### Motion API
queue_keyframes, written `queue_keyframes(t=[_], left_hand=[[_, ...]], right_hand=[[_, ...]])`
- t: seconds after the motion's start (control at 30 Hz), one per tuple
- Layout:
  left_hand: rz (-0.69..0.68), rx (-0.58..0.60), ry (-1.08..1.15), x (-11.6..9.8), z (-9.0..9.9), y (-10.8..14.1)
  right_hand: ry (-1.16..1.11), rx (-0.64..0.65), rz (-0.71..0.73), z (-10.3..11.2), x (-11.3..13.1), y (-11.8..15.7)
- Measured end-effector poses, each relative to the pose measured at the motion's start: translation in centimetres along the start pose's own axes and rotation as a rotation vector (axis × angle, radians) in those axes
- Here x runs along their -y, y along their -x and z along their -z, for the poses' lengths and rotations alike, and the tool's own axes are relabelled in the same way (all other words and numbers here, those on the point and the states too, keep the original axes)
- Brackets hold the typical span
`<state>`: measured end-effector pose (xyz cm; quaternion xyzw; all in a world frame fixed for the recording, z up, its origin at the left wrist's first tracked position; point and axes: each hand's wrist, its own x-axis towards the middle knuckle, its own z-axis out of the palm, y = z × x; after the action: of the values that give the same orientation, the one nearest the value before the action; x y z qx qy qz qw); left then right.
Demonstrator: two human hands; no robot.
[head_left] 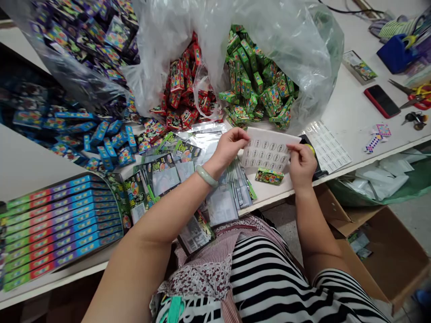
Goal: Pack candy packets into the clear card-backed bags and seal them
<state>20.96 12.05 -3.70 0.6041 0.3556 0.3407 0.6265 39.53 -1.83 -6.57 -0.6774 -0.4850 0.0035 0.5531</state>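
Sticker sheet point(265, 150): I find it held up between both grips. My left hand point(231, 146) is pinched on its upper left corner, my right hand point(302, 165) on its upper right. Directly below the sheet, between the hands, one green box point(269, 176) rests on the table point(269, 196). Pouches point(220, 204) lie left of the grips; a phone point(382, 101), to the right.

Head-worn view, looking forward and steeply down
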Motion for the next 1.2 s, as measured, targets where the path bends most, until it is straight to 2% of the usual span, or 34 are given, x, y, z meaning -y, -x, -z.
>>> queue_keyframes(t=[0.07,0.17,0.27,0.33,0.43,0.63,0.7,0.77,0.83,0.9,0.97,1.07,1.2], left_hand=[[-0.031,-0.009,0.044,-0.8,0.5,-0.1],[-0.088,-0.036,0.049,-1.8,1.3,0.2],[-0.107,-0.067,0.074,-2.1,2.2,0.9],[-0.093,-0.041,0.068,-2.2,3.0,1.4],[-0.135,-0.016,-0.029,-2.4,4.2,2.5],[-0.305,-0.150,-0.523,-4.6,5.8,5.6],[-0.350,-0.181,-0.607,-5.2,6.2,6.5],[-0.355,-0.175,-0.562,-5.4,6.5,7.1],[-0.284,-0.113,-0.384,-5.1,6.8,7.5],[-0.158,-0.048,-0.159,-4.7,6.9,7.8],[-0.044,-0.032,0.002,-4.4,6.9,8.1],[0.016,-0.080,0.090,-4.7,6.7,8.6],[-0.027,-0.205,0.083,-5.1,6.5,9.0]], right_hand=[[-0.100,0.016,-0.094,-0.7,0.7,-1.4],[-0.272,0.124,-0.246,-1.7,1.8,-2.6],[-0.354,0.178,-0.301,-2.3,2.8,-2.8],[-0.388,0.179,-0.318,-2.5,3.4,-2.5],[-0.418,0.208,-0.317,-2.5,4.4,-1.9],[-0.256,0.288,-0.164,-1.8,6.6,-0.9],[-0.195,0.323,-0.115,-1.5,7.3,-1.0],[-0.171,0.348,-0.070,-1.4,7.8,-1.2],[-0.206,0.355,-0.043,-1.5,8.1,-1.2],[-0.302,0.367,-0.080,-1.9,8.4,-1.0],[-0.402,0.394,-0.174,-2.5,8.8,-0.6],[-0.487,0.390,-0.276,-3.2,9.6,0.1],[-0.486,0.346,-0.224,-3.2,10.5,0.4]])
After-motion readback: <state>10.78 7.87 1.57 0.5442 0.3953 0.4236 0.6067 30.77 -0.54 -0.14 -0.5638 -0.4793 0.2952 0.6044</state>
